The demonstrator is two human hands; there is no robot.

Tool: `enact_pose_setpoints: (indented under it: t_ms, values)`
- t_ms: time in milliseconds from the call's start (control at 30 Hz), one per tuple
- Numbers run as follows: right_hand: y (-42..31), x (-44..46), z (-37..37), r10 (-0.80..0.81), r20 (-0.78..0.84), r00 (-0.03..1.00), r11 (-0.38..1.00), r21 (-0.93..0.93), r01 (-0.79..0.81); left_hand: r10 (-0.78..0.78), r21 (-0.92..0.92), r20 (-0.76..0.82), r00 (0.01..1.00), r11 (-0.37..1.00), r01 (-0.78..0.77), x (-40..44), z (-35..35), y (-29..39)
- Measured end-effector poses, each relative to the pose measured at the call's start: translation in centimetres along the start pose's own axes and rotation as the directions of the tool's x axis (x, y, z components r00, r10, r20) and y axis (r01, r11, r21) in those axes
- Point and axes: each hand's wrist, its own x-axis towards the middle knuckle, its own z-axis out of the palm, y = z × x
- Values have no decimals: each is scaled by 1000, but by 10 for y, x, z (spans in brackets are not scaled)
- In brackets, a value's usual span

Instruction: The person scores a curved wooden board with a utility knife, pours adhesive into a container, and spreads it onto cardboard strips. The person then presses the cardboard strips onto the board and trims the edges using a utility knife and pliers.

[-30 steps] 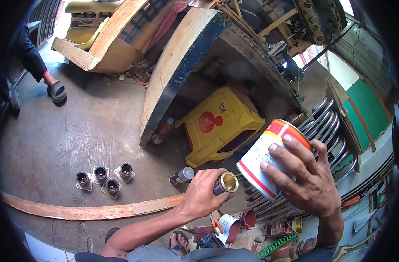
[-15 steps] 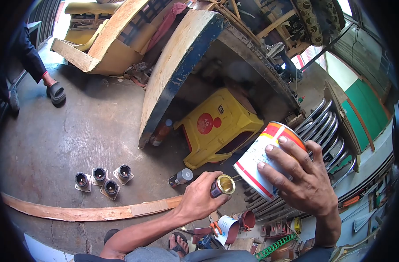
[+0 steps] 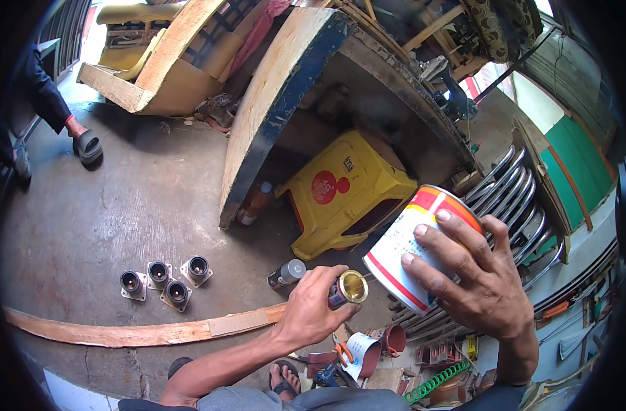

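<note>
My left hand [image 3: 311, 306] is wrapped around a small open tin [image 3: 338, 293] with a gold rim; amber-looking liquid shows inside. In my right hand [image 3: 474, 281] is a large white can [image 3: 412, 250] with red, yellow and orange bands. The can is tipped sideways, its lower end toward the small tin. A thin strand, seemingly liquid, spans the short space between them. The can's mouth is hidden from view. Just beyond my left hand stands a spray can [image 3: 285, 274] with a grey cap.
Several black cup-shaped pieces on square plates [image 3: 177, 293] stand on the floor at left, near a long wooden strip [image 3: 148, 334]. A yellow stool [image 3: 347, 188] lies under the workbench [image 3: 279, 103]. Bent metal tubes [image 3: 511, 195] are stacked right. A person's sandalled foot [image 3: 87, 145] shows upper left.
The view has shifted slightly. The large can has moved marginally left and up relative to the frame. Both hands keep their holds.
</note>
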Motion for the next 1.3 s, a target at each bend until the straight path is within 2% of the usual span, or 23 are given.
enact_pose_setpoints:
  t_ms: [167, 267, 400, 700, 833, 967, 1033, 1133, 1300]
  values:
    - [-3, -3, 2, -2, -40, 999, 1000, 7, 3, 31, 38, 5, 1000, 999, -31, -1, -5, 2]
    - [-6, -1, -1, 13, -30, 999, 996, 87, -10, 48, 64, -30, 998, 997, -46, -3, -3, 1]
    - [-6, -6, 5, 10, -48, 999, 996, 85, -6, 40, 115, 1, 999, 993, -39, -4, -2, 3]
    - [-7, -16, 11, 20, -80, 997, 999, 45, -17, 90, 106, 16, 996, 990, -91, -2, 3, 8]
    - [-8, -18, 14, 9, -137, 991, 1000, 20, -6, 64, 110, 11, 998, 992, -65, -4, 5, 12]
    - [-8, -20, 13, 53, -118, 992, 996, 76, -44, 82, 138, 18, 996, 987, -83, -5, 6, 5]
    - [-5, -21, 13, 74, -116, 991, 993, 104, -62, 24, 146, 40, 999, 989, -29, -4, 4, 10]
    - [-3, -20, 9, 86, -111, 990, 989, 129, -72, 65, 165, -1, 998, 984, -64, -4, 4, 11]
    - [-2, -17, 5, 73, -113, 991, 993, 98, -62, 73, 170, 1, 997, 983, -73, -3, 2, 12]
